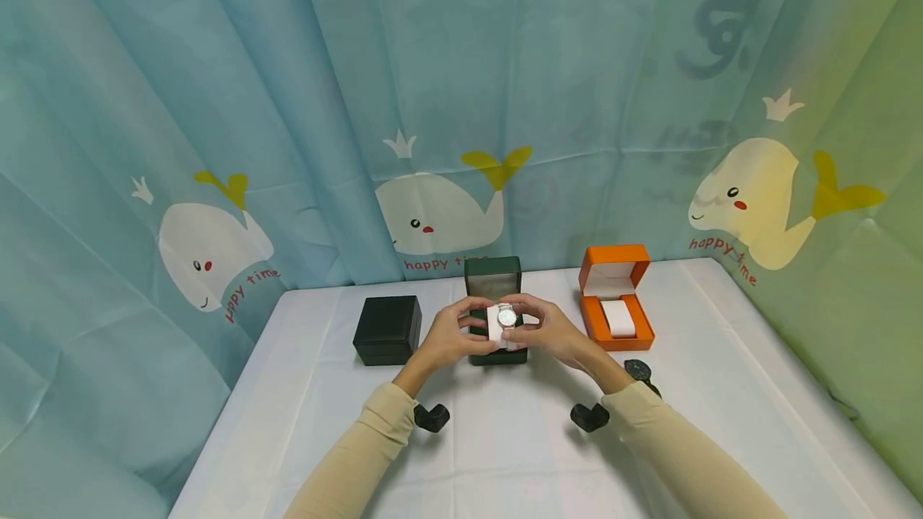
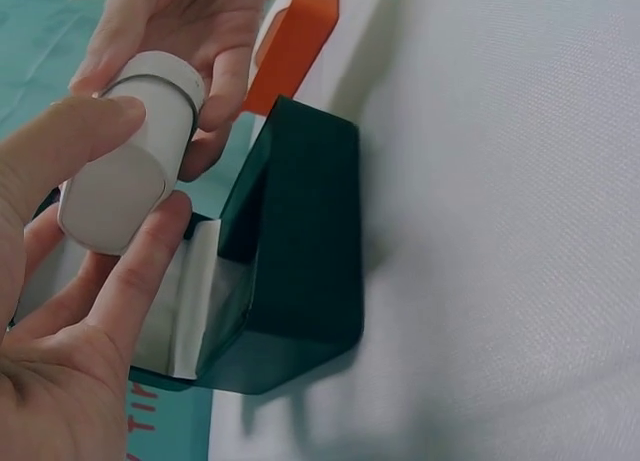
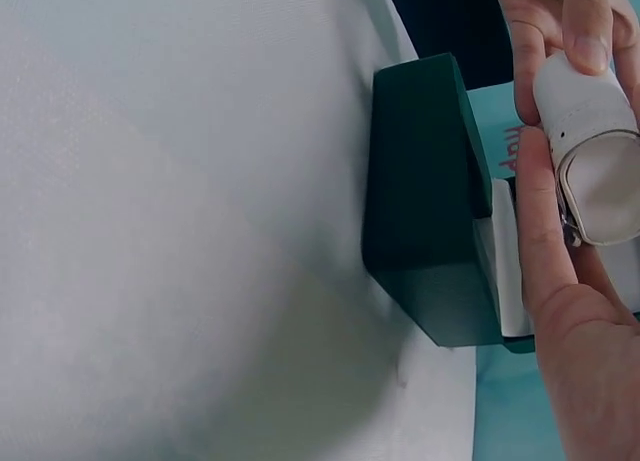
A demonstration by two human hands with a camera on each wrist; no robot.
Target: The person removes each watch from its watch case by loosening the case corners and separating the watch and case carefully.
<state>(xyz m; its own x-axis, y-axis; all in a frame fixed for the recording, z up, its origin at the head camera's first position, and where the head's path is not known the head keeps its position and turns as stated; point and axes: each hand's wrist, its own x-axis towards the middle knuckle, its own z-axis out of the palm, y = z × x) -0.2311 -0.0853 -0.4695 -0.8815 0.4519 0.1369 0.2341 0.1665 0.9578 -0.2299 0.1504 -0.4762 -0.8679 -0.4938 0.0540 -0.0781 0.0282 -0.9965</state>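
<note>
A white-strapped watch [image 1: 507, 316] with a round pale dial sits on a white watch cushion [image 2: 115, 196], its strap looped around one end. Both hands hold them above the open dark green watch box [image 1: 493, 267]. My left hand [image 1: 453, 335] pinches the cushion's bare end between thumb and fingers. From the other side my right hand [image 1: 554, 331] grips the watch end, its thumb near the dial and fingers behind the strap. In the right wrist view the green box [image 3: 425, 171] stands just behind the fingers, with its pale lining showing.
A closed black box [image 1: 388, 331] stands left of the green one. To the right is an open orange box [image 1: 594, 331] with a white cushion [image 1: 618, 318] inside. A black watch [image 1: 638, 370] lies by the right sleeve. Behind the table hangs a whale-print curtain [image 1: 447, 86].
</note>
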